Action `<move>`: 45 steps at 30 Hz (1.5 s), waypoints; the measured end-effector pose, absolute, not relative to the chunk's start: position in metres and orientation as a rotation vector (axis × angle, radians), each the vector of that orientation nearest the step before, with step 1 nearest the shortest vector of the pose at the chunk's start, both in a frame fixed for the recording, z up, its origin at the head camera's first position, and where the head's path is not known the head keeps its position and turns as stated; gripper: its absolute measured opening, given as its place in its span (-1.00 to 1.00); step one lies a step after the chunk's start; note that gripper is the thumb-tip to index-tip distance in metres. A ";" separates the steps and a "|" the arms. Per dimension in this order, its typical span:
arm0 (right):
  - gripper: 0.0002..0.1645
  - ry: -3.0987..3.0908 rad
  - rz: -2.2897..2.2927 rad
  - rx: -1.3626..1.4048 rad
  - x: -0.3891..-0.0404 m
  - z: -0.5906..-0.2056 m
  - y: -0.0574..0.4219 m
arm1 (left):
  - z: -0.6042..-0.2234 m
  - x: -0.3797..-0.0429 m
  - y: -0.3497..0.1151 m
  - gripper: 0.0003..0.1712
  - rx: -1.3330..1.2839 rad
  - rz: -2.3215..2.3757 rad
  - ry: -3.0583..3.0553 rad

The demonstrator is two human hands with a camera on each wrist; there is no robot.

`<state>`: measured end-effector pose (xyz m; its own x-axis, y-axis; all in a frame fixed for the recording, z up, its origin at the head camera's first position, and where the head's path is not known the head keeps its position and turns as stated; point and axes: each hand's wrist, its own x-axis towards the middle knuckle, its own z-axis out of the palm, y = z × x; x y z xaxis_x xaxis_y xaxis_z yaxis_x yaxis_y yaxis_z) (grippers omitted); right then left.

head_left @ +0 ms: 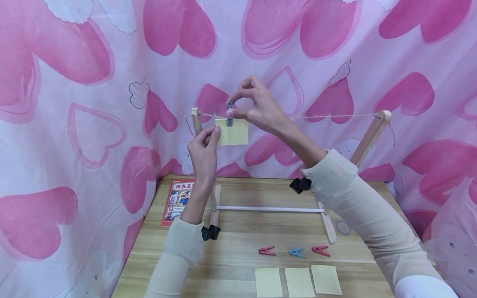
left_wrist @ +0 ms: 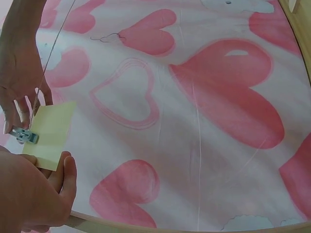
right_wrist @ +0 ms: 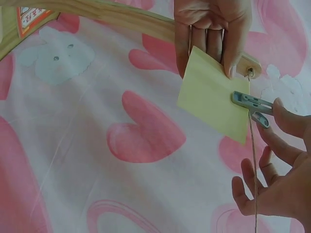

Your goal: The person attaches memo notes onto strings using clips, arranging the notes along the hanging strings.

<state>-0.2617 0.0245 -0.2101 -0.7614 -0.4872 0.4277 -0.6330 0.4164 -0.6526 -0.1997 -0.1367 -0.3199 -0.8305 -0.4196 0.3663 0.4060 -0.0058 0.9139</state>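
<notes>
My left hand (head_left: 204,153) pinches the left edge of a yellow sticky note (head_left: 235,134) between thumb and fingers. The note hangs at a thin string (head_left: 316,116), near the string's left end. A grey clothespin (head_left: 229,114) sits on the note's top edge, its jaws over paper and string. My right hand (head_left: 258,103) has thumb and index finger on the handles of this clothespin, its other fingers loosely bent. From the right wrist view, the handles of the clothespin (right_wrist: 252,103) stand slightly apart between thumb (right_wrist: 289,119) and index finger.
Wooden posts (head_left: 370,138) carry the string, with a white rod (head_left: 270,209) low between them. On the table (head_left: 238,256) lie red clothespins (head_left: 266,251), a blue clothespin (head_left: 297,253), several yellow notes (head_left: 268,282), a tape roll (head_left: 343,227) and a red booklet (head_left: 173,203). A heart-patterned curtain (head_left: 231,33) hangs behind.
</notes>
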 end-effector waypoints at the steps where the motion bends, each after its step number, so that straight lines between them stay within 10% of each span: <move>1: -0.67 -2.505 1.254 0.996 -0.262 -0.210 0.025 | -0.320 -0.200 -0.137 -0.71 0.015 -1.896 -1.717; 24: -0.62 -2.145 1.193 1.171 -0.237 -0.234 0.058 | -0.338 -0.197 -0.127 -0.61 -0.082 -2.046 -1.776; 45: -0.51 -2.380 0.813 1.311 -0.153 -0.389 0.137 | -0.391 -0.165 -0.163 -0.59 -0.241 -1.795 -2.224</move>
<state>-0.1532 0.1368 -0.3892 -0.5365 -0.6717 0.5109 -0.8439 0.4220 -0.3313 -0.1646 -0.1629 -0.3906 -0.9491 -0.0407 0.3124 0.2967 0.2174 0.9299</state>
